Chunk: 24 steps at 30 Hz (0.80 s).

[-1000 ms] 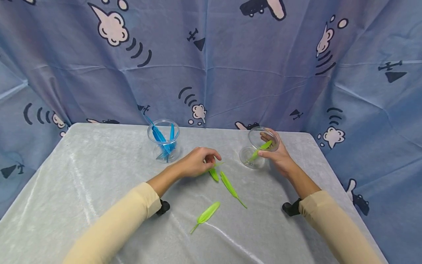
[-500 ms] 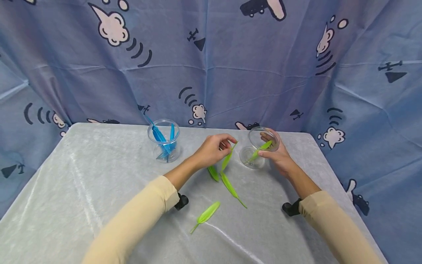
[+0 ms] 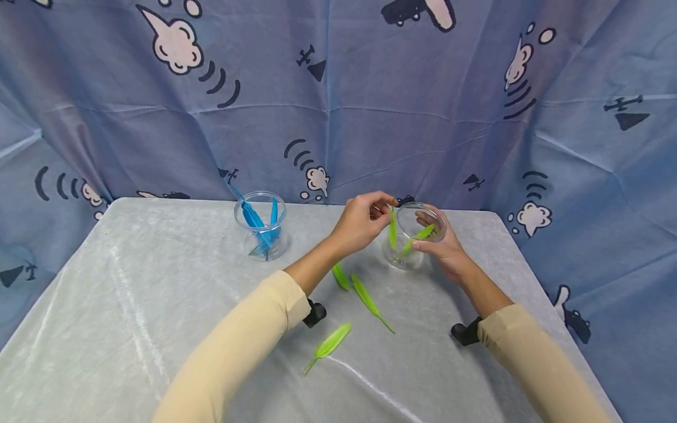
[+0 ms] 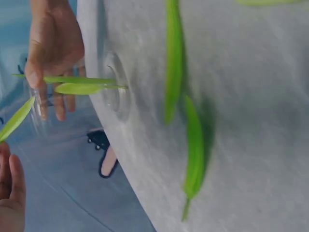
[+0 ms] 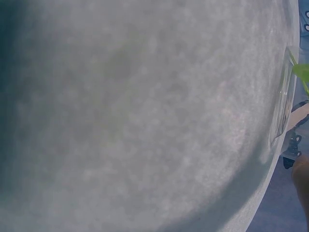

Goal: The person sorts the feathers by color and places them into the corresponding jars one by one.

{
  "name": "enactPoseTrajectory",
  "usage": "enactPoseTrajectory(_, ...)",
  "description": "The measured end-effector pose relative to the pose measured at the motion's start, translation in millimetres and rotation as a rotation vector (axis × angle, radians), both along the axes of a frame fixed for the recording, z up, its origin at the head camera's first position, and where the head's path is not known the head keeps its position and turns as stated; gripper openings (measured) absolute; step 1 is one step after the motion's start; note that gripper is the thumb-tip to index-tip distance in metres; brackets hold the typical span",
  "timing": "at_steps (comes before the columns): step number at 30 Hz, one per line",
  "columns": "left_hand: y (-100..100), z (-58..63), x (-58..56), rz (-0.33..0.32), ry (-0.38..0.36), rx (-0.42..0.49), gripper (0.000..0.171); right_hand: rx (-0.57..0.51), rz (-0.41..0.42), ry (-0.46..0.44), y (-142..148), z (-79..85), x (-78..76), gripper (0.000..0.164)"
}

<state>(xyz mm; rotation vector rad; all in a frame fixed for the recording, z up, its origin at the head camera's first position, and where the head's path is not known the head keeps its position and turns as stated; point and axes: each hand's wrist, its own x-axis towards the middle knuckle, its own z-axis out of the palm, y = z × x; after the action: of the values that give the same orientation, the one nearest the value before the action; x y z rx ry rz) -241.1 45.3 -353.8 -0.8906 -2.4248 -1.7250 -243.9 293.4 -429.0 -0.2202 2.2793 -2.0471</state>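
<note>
My left hand [image 3: 362,220] pinches a green feather [image 3: 393,229] by its end, and the feather hangs at the left side of a clear plastic cup [image 3: 399,260]. My right hand [image 3: 446,244] grips that cup near its rim, thumb in front and fingers behind. Green feathers [image 4: 79,89] stand inside it in the left wrist view, leaning toward the rim. Three more green feathers lie on the table: one [image 3: 341,277] beneath my left forearm, one [image 3: 370,302] beside it, and one [image 3: 329,343] nearer the front.
A second clear cup [image 3: 282,244] holding several blue feathers [image 3: 255,216] stands at the back left. The table [image 3: 158,282] has a grey cloth, and a blue patterned curtain [image 3: 359,141] hangs behind its back edge. A black wrist mount [image 3: 465,332] sits under the right sleeve.
My left hand has picked a green feather up off the table and carried it up and right to the cup. The right hand and its cup have stayed in place.
</note>
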Motion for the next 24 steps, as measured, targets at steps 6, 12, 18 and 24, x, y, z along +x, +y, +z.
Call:
enactPoseTrajectory(6, 14.2, 9.4, -0.8, 0.052, 0.018, 0.093, 0.018, -0.012, -0.001, -0.001, 0.4, 1.1, 0.6, 0.086)
enactPoseTrajectory(12, 25.5, 12.8, -3.0, 0.082, 0.042, 0.126, 0.016, -0.017, 0.005, 0.002, -1.1, 0.0, 0.5, 0.085)
enactPoseTrajectory(18, 34.7, 9.7, -3.4, 0.108, 0.043, 0.107, 0.013, -0.007, -0.001, 0.0, -1.6, -0.4, 0.3, 0.085)
enactPoseTrajectory(24, 41.5, 2.8, -3.3, 0.108, 0.03, 0.074, 0.012, 0.015, -0.003, 0.005, -1.5, 0.1, 0.4, 0.086)
